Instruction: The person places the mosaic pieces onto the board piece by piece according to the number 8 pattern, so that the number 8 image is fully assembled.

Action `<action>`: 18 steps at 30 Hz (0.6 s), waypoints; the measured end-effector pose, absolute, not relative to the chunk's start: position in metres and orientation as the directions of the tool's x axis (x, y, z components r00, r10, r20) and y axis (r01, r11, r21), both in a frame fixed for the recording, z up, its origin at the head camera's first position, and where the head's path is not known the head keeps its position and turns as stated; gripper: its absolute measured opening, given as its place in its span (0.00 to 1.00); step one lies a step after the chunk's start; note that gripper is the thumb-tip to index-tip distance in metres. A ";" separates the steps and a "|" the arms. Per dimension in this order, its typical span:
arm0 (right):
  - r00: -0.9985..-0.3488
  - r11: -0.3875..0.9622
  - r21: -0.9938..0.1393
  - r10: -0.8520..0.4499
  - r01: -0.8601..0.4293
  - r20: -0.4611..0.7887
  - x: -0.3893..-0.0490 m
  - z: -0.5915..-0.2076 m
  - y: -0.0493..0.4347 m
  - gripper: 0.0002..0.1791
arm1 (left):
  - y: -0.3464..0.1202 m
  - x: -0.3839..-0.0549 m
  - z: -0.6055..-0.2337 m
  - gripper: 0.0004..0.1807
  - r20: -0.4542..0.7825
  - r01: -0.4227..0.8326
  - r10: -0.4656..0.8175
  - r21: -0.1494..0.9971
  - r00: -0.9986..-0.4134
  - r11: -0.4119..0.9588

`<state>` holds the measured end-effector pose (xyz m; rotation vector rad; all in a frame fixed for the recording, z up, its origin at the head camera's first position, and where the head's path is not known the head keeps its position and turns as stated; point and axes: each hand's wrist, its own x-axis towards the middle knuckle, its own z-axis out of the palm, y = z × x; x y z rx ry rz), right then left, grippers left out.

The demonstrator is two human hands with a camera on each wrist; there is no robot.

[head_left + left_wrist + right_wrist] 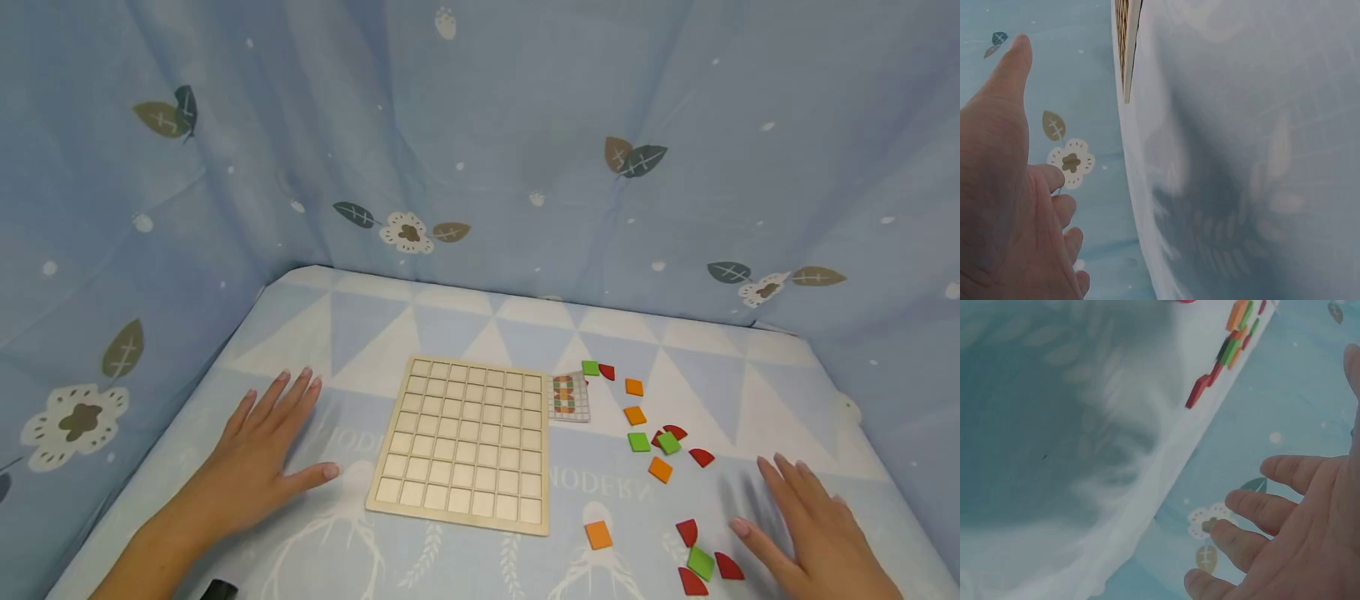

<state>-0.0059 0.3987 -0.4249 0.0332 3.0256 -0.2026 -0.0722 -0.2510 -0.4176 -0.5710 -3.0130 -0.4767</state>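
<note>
My left hand (258, 458) hovers with spread, straight fingers to the left of a wooden grid board (465, 446), holding nothing. The board's square cells hold no pieces. Over on the right, my right hand (821, 533) is also spread and holds nothing; its nearest pieces are a red quarter-round tile (728, 567) and a green square tile (701, 563). More tiles lie loose between board and right hand, among them an orange square tile (598, 535). A small pattern card (570, 397) with a coloured design sits at the board's right edge, partly hidden by it.
Blue curtains (525, 150) with leaf and flower prints enclose the table on the back and sides. A patterned cloth (360, 333) covers the tabletop. At the bottom left, a small black object (220, 590) pokes into the head view.
</note>
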 end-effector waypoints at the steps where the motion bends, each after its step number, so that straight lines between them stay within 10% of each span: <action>1: -0.993 0.991 -0.134 0.012 0.027 -0.115 -0.006 -0.424 0.397 0.57 | -0.250 -0.072 -0.417 0.60 0.091 0.363 0.352 0.297 -0.932 0.883; 18: -0.978 0.966 -0.213 -0.173 -0.146 -0.113 -0.011 -0.402 0.320 0.60 | -0.206 -0.080 -0.423 0.79 0.013 0.467 0.505 0.404 -0.863 0.787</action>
